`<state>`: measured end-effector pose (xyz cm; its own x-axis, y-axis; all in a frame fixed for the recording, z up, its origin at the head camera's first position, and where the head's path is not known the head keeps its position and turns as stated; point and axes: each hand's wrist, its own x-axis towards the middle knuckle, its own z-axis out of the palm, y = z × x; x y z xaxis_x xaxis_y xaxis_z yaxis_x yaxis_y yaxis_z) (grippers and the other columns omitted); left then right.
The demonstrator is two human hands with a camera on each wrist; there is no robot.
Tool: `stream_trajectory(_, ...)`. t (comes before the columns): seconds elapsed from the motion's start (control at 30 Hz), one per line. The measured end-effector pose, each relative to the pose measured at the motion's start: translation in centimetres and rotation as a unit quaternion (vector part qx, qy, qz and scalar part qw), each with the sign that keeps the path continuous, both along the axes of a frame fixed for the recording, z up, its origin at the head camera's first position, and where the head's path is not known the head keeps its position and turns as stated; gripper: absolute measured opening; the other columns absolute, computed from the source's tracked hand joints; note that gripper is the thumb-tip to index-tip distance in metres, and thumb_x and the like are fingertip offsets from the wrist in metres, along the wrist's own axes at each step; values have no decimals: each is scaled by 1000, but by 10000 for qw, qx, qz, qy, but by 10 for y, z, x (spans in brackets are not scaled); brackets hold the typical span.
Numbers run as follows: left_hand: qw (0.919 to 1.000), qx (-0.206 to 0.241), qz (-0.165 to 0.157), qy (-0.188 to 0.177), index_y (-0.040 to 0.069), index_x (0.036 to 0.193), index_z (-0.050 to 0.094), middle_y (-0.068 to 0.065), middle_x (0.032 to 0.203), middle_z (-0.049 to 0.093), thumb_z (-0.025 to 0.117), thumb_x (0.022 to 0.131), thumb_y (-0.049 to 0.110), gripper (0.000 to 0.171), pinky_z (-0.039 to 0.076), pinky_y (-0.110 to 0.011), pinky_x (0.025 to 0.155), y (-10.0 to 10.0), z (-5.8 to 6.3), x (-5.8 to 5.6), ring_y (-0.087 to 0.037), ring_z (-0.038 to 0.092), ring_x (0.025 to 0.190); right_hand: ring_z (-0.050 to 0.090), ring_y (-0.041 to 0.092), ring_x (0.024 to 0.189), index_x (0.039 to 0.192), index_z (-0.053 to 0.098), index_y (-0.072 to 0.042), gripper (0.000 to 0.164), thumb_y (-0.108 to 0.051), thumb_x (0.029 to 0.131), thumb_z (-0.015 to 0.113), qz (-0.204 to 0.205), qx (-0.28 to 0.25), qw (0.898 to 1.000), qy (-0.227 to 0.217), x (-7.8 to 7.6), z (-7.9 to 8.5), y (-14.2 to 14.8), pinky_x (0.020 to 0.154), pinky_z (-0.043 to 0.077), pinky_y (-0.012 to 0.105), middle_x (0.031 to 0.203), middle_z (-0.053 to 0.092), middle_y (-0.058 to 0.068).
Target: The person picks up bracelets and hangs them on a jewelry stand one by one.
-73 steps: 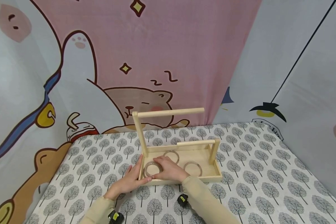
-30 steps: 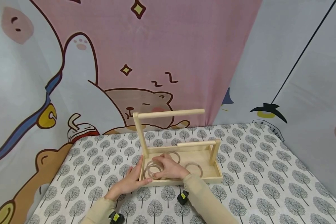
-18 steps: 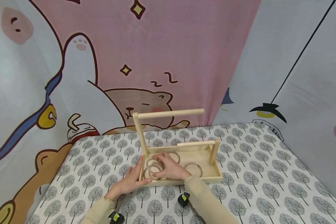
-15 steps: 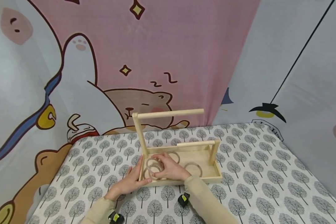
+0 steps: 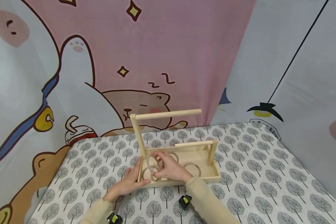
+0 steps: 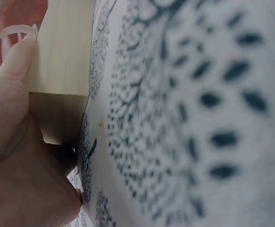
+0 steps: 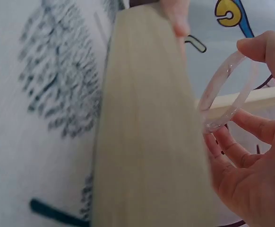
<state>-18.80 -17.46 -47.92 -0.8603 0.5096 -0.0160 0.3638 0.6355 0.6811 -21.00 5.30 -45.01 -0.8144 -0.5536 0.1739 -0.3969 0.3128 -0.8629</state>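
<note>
A pale translucent bangle (image 5: 148,161) is pinched between the thumb and fingers of my right hand (image 5: 170,168). It stands tilted above a second bangle (image 5: 143,172) lying at the left end of the wooden tray (image 5: 184,182). In the right wrist view the held bangle (image 7: 218,85) rises beyond the tray wall (image 7: 147,118), thumb on one side and fingertips on the other. My left hand (image 5: 127,183) rests against the tray's left end, fingers straight along the outside and thumb at the front corner. Its wrist view shows the thumb over the edge of the wood (image 6: 64,47).
Two more bangles lie in the tray, one at the back (image 5: 177,157) and one toward the right (image 5: 200,170). A tall wooden rack bar (image 5: 168,114) and a lower bar (image 5: 194,143) rise from it. Tree-patterned cloth (image 5: 240,199) covers the table.
My right hand has lifted the bangle from nearly flat over the lower one and turned it more upright. My left hand stays at the tray's end. The head view shifts slightly.
</note>
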Motion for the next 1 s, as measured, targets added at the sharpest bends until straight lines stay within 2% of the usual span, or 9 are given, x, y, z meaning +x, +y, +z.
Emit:
stream_trajectory(0.13, 9999, -67, -51, 85, -11, 148, -8, -26, 154, 14, 60, 94, 42, 102, 0, -74, 104, 0, 0, -2, -43, 20, 139, 53, 35, 108, 139, 47, -7, 75, -5, 72, 80, 162, -278, 9994, -111, 3, 7, -2, 80, 56, 30, 132, 45, 11)
stream_trajectory(0.27, 9991, 16, -133, 401, -9, 149, -4, -28, 149, 29, 63, 91, 41, 102, 10, -78, 99, 1, 1, -5, -47, 34, 131, 51, 36, 107, 137, 48, -4, 72, -1, 72, 79, 233, -450, 9986, -158, 5, 14, -3, 79, 57, 33, 127, 47, 10)
stream_trajectory(0.37, 9977, 338, -227, 547, -6, 151, -1, -29, 143, 40, 68, 89, 37, 102, 27, -76, 96, 2, 3, -5, -45, 50, 119, 52, 32, 106, 137, 48, -5, 72, -3, 73, 80, 212, -380, 9990, -100, 7, 20, -2, 79, 57, 31, 121, 48, 6)
stream_trajectory(0.5, 9951, 775, -323, 531, 0, 153, -1, -28, 138, 45, 73, 87, 30, 104, 48, -58, 86, 2, 6, -4, -34, 61, 101, 53, 24, 103, 138, 47, -9, 73, -7, 73, 81, 159, -213, 9996, 59, 7, 31, 0, 78, 56, 26, 115, 50, 1)
stream_trajectory(0.57, 9944, 824, -319, 572, 0, 153, -1, -28, 138, 45, 73, 86, 29, 105, 51, -51, 83, 2, 7, -3, -30, 62, 96, 53, 23, 104, 138, 47, -8, 73, -6, 73, 81, 231, -347, 9991, -8, 7, 39, 1, 79, 56, 27, 118, 51, 3)
stream_trajectory(0.67, 9939, 789, -316, 698, -1, 153, -2, -30, 137, 45, 74, 86, 29, 105, 52, -47, 81, 1, 7, -2, -28, 62, 92, 52, 28, 107, 138, 46, -6, 73, 1, 73, 79, 391, -755, 9960, -272, 6, 49, 4, 81, 56, 29, 122, 51, 8)
stream_trajectory(0.9, 9954, 722, -227, 595, -2, 153, -2, -32, 135, 45, 75, 85, 31, 108, 51, -54, 85, 2, 6, -6, -32, 61, 98, 52, 29, 111, 138, 46, -6, 73, 3, 73, 79, 368, -952, 9942, -350, 7, 68, 14, 84, 55, 33, 128, 49, 10)
stream_trajectory(1.0, 9960, 684, -153, 557, -2, 153, -2, -33, 143, 35, 76, 83, 33, 110, 45, -59, 93, 2, 5, -7, -39, 56, 110, 53, 28, 111, 138, 45, -5, 73, 5, 73, 78, 404, -1000, 9935, -370, 6, 74, 18, 86, 55, 33, 129, 49, 10)
